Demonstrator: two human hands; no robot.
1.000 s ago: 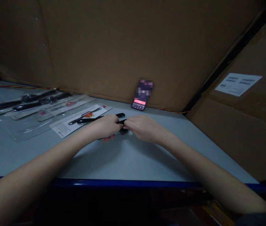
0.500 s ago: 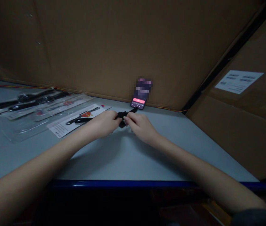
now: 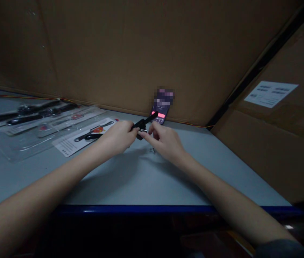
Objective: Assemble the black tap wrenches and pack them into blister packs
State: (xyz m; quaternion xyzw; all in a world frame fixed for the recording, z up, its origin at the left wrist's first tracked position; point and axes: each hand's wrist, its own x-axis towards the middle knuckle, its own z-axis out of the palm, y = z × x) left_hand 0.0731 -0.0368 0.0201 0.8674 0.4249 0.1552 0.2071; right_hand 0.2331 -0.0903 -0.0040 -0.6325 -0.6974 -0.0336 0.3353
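Observation:
My left hand [image 3: 121, 136] is closed round a long black tool [image 3: 142, 123], whose narrow end points up and right in front of the phone. What kind of tool it is I cannot make out. My right hand [image 3: 168, 141] has its fingers curled, with the thumb stretched to a small shiny metal part [image 3: 142, 131] on the tool's side. Whether a piece is pinched there is too small to see. Just below the right fingers, a small silver metal piece [image 3: 152, 150] rests on the table.
A phone [image 3: 162, 107] leans against the cardboard wall [image 3: 109, 50]. On the left lie a printed card [image 3: 71, 143], clear plastic packaging [image 3: 14, 154] and packaged black-handled tools [image 3: 41, 113]. A labelled carton [image 3: 270, 143] stands at right; the table [image 3: 152, 186] has a blue front edge.
The black tool has tilted, its narrow end now higher and across the phone. My right fingers have loosened and shifted slightly, leaving the silver piece on the table more visible.

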